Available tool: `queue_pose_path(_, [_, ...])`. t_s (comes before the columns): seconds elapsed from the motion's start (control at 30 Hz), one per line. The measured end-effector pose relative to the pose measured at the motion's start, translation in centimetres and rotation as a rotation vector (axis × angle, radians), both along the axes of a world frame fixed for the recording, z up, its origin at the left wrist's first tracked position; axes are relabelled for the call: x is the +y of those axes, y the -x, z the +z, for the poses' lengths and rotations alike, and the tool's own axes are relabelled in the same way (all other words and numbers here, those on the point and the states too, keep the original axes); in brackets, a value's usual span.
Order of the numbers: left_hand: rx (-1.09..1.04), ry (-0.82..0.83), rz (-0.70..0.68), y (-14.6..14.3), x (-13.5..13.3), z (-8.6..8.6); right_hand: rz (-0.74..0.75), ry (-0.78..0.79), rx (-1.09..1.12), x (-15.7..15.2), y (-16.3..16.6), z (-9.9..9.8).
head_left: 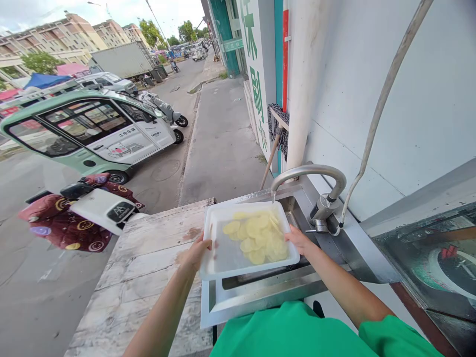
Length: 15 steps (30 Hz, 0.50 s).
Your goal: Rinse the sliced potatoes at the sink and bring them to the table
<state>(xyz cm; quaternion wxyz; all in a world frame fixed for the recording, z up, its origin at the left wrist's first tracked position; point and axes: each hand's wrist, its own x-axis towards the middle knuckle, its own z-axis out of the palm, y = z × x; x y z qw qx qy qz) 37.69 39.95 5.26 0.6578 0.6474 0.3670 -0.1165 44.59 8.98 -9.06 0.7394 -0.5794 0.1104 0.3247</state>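
Observation:
Between my two hands is a white plastic tray (226,265), held over a stainless steel sink (260,302). Thin pale-yellow slices, which look like potato slices (260,235), lie in water toward its right side. My left hand (201,250) grips the left rim, thumb on top. On the right rim, my right hand (297,240) is closed the same way. A curved metal faucet (312,169) reaches over the tray's far edge, and a thin stream of water runs from its spout. The fingers under the tray are hidden.
A weathered wooden table (148,277) adjoins the sink on the left. Behind the faucet, a mop (277,126) leans by a white pipe (305,89). A grey hose (375,119) runs down the wall. Beyond the table stand a scooter (107,210) and a green-and-white three-wheeler (130,144).

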Motion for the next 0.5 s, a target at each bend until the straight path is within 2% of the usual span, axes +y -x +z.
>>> queue_pose_path(0.2, [0.003, -0.049, -0.024, -0.1, -0.3, 0.7, 0.008, 0.018, -0.009, -0.2, -0.2, -0.4])
queue_pose_path(0.5, [-0.002, -0.039, -0.022, -0.1, -0.4, 1.4, -0.001, 0.025, -0.012, 0.1, -0.2, -0.4])
